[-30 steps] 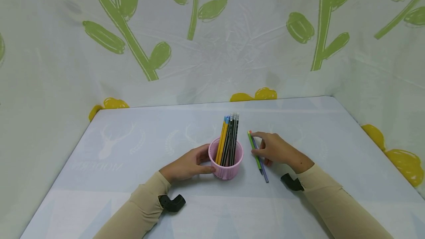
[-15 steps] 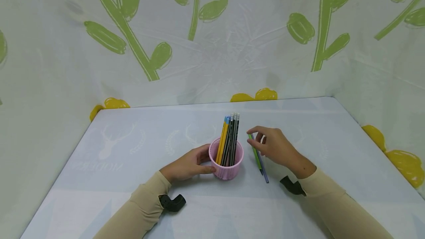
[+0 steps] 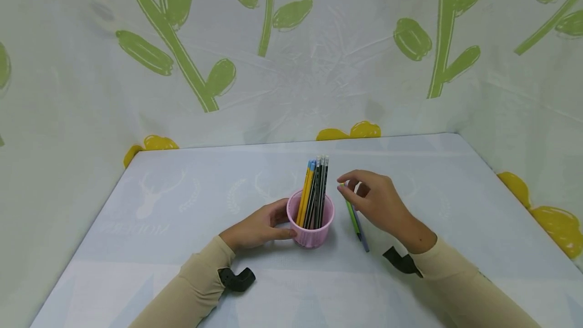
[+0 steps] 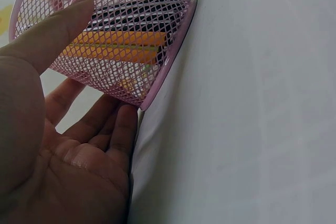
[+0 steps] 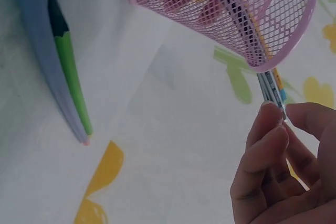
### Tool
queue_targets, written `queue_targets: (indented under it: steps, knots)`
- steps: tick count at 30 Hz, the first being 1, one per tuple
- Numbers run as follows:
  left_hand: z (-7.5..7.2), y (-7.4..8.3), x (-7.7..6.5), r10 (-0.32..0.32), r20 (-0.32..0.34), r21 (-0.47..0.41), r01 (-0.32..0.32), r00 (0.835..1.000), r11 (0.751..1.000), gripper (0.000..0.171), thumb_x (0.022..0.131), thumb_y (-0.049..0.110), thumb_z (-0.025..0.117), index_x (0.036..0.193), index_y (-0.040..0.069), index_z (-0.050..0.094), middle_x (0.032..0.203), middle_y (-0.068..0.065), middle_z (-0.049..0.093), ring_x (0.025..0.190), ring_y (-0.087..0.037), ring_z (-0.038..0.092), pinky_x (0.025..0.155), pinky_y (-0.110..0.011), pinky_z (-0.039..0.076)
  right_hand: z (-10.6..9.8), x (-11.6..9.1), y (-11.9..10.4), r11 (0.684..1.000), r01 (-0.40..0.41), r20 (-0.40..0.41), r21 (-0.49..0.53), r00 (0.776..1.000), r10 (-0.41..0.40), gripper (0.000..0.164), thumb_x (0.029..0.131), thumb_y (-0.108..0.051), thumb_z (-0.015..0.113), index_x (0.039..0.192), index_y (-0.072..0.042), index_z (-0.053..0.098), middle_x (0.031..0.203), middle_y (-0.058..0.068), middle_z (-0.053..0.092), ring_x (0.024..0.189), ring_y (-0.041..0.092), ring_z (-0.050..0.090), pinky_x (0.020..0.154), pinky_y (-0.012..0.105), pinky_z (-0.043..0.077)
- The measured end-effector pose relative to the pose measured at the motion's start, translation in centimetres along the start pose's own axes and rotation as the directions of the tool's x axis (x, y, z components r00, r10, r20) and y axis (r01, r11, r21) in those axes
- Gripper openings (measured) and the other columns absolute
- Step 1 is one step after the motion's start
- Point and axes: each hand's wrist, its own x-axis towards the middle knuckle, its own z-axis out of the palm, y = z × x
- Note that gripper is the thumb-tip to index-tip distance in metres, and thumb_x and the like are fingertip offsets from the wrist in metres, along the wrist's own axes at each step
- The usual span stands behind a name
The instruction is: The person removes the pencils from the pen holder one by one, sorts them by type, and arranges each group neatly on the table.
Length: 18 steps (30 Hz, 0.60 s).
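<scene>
A pink mesh pencil cup (image 3: 310, 238) stands on the table, with several yellow pencils (image 3: 302, 204) and black pencils (image 3: 322, 191) upright in it. My left hand (image 3: 257, 226) grips its left side. In the left wrist view, the thumb lies across the mesh and the fingers (image 4: 123, 127) are at the far side near the base. Right of the cup, a green pencil (image 3: 354, 220) and a blue pencil (image 3: 362, 234) lie side by side. Over their far ends hovers my right hand (image 3: 378, 200), fingers loosely bent, nothing held between thumb and index finger.
The white table (image 3: 182, 247) bears faint printed designs. Behind it stands a pale backdrop (image 3: 319, 85) with green stems and yellow flowers, which also runs along the sides. Black curved pieces (image 3: 237, 279) stick out from both sleeves.
My right hand has lifted off the green and blue pencils and drawn slightly up and away. Thumb and index finger have come closer together. The left hand and cup have stayed put.
</scene>
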Motion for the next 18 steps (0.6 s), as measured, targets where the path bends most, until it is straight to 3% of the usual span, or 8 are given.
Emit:
queue_targets:
  steps: [12, 18]
  knots:
    - [0.0, -0.1, -0.2, 0.003, -0.004, 0.008, -0.002, 1.000, 1.000, 0.073, 0.092, 0.018, 0.073, 0.154, 0.024, 0.034, 0.157, 0.004, 0.041, 0.145, -0.018, 0.041, 0.122, -0.036, 0.032, -0.1, 1.1, -2.0, 0.993, 0.073, -0.043, 0.088, 0.997, -0.070, 0.017, 0.092, -0.011, 0.072, 0.109, -0.008, 0.072, 0.079, 0.001, 0.063, 0.053, 0.005, 0.053, 0.050, 0.022, 0.050]
    - [0.0, -0.1, -0.1, 0.015, 0.007, 0.002, -0.015, 1.000, 1.000, 0.072, 0.093, 0.019, 0.072, 0.154, 0.024, 0.035, 0.157, 0.003, 0.042, 0.145, -0.020, 0.041, 0.121, -0.034, 0.033, 0.4, 1.8, -2.9, 0.986, 0.078, -0.063, 0.146, 0.996, -0.070, 0.022, 0.092, -0.010, 0.072, 0.114, -0.009, 0.070, 0.079, 0.002, 0.062, 0.051, 0.005, 0.055, 0.051, 0.023, 0.054]
